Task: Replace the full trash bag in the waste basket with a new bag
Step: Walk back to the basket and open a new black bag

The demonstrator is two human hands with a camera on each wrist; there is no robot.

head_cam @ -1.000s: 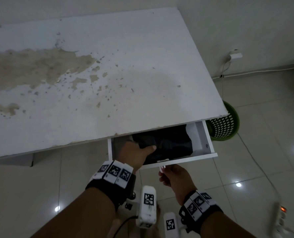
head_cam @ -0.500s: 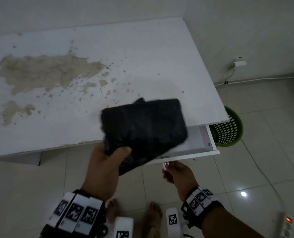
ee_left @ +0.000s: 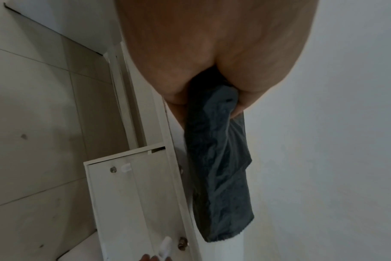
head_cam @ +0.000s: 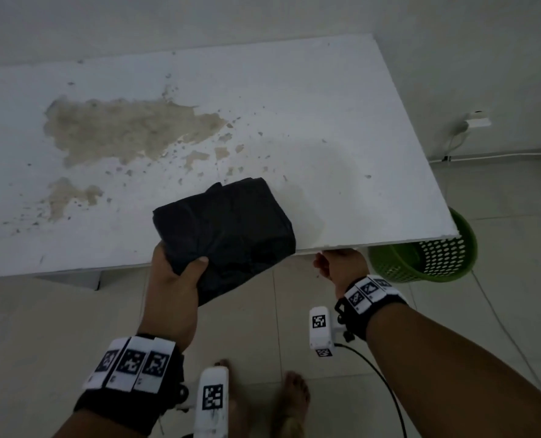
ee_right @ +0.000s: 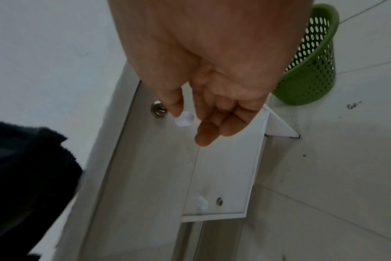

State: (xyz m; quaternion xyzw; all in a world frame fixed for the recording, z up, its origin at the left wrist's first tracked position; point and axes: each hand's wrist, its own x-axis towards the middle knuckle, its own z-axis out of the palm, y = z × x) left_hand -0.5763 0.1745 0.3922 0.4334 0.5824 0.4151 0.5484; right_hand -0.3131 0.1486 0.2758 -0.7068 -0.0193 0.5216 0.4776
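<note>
Folded trash bag (head_cam: 228, 229): black, thin crinkled plastic, a flat rumpled packet, clamped at one corner in the left hand (head_cam: 174, 279) grip, held over the near edge of the stained white desk (head_cam: 326, 105). Right hand (ee_right: 214, 98): grip apart, fingers relaxed at the drawer front (ee_right: 225, 167). Green perforated waste basket (head_cam: 433, 257): on the floor by the desk's right end.

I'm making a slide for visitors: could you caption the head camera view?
Left hand holds a folded black trash bag over the worn white desk; right hand at the desk's edge.

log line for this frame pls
left hand: grips folded black bag above table | right hand: open at drawer knob | green basket: unlined, on floor
</note>
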